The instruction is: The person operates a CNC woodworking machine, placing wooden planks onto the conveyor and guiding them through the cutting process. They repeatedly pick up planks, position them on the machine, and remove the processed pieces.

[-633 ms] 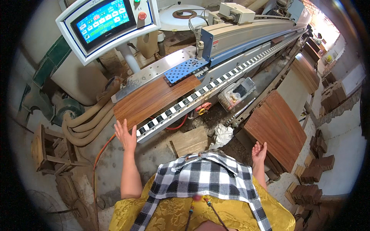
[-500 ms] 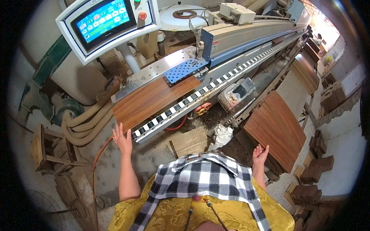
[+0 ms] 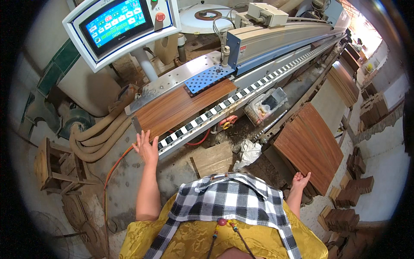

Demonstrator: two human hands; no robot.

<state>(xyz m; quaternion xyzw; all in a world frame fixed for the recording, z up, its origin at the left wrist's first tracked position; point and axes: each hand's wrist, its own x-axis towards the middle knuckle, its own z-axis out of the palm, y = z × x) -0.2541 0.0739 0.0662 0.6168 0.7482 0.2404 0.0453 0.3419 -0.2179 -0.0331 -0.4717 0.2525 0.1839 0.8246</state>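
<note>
The long, flat brown wood board (image 3: 179,108) is left of the middle of the frame, slanting from lower left to upper right. Its lower-left end is just by the fingertips of the left hand (image 3: 147,149), the nearer hand, so the board stretches up and right from them. Those fingers are spread and loose. At lower right, the right hand (image 3: 298,181) has bent fingers at the edge of a wide red-brown wood panel (image 3: 308,146); I cannot tell if they grip. At upper left, a bright blue screen (image 3: 116,26) shows little pictures and small writing. A small red-and-white sticker (image 3: 242,48) is at upper middle.
</note>
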